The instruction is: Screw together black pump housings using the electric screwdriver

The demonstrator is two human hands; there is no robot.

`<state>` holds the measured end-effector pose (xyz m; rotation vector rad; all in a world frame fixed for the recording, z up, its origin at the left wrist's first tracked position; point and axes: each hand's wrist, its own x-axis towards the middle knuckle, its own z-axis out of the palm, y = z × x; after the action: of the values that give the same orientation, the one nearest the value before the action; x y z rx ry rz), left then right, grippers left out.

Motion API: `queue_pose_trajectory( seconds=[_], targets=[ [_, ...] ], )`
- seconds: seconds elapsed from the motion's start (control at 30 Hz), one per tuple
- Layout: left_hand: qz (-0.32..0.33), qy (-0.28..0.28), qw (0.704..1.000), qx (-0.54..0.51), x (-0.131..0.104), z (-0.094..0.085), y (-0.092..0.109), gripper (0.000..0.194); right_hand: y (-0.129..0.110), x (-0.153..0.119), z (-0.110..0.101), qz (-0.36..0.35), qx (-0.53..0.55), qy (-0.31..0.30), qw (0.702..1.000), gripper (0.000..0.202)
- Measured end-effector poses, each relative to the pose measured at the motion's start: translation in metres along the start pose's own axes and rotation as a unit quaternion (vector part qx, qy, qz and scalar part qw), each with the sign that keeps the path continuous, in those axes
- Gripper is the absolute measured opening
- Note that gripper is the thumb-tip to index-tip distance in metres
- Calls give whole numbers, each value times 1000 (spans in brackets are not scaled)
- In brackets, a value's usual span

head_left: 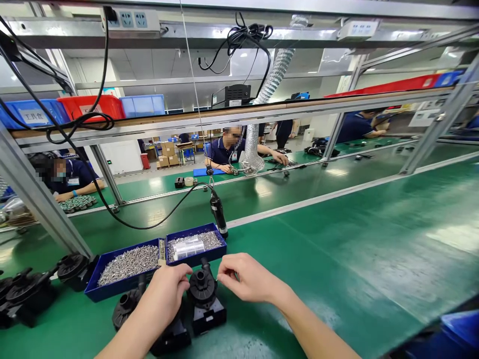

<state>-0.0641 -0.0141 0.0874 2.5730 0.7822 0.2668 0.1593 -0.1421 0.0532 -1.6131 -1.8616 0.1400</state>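
A black pump (202,289) with a round ribbed top and an upright spout stands on the green bench in front of me. My left hand (170,286) is closed in a pinch at the left rim of its top. On the opposite side, my right hand (247,279) pinches thumb and forefinger together beside the rim. Whatever is between the fingertips of either hand is too small to make out. A second black pump (125,305) is partly hidden behind my left forearm. Beyond the hands lie a blue tray of screws (129,263) and a blue tray of small metal parts (215,240).
An electric screwdriver (218,212) hangs on a cord just behind the trays. Several more black pumps (30,289) stand at the left. A metal shelf frame (262,110) with bins crosses above the bench. Co-workers (228,147) sit across the bench.
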Motion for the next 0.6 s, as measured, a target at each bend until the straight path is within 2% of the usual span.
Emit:
queue_pose_trajectory(
  seconds=[0.23, 0.27, 0.37, 0.4, 0.5, 0.6],
  targets=[
    [-11, -12, 1000, 19, 0, 1, 2, 31, -2, -4, 1, -10, -22, -23, 999, 17],
    [-12, -12, 1000, 21, 0, 1, 2, 30, -4, -5, 2, -15, -24, -20, 999, 27],
    [-12, -10, 999, 46, 1, 0, 2, 26, -10, -7, 11, -63, -47, -15, 997, 86],
    [-11, -12, 998, 55, 1, 1, 2, 25, -11, -7, 14, -79, -59, -18, 995, 98],
    [7, -19, 998, 56, 2, 4, 2, 23, -9, -6, 15, -87, -99, -19, 991, 98],
    [14, -7, 999, 47, 4, 9, 1, 26, -4, -10, 6, -112, -104, 38, 987, 89]
  ],
)
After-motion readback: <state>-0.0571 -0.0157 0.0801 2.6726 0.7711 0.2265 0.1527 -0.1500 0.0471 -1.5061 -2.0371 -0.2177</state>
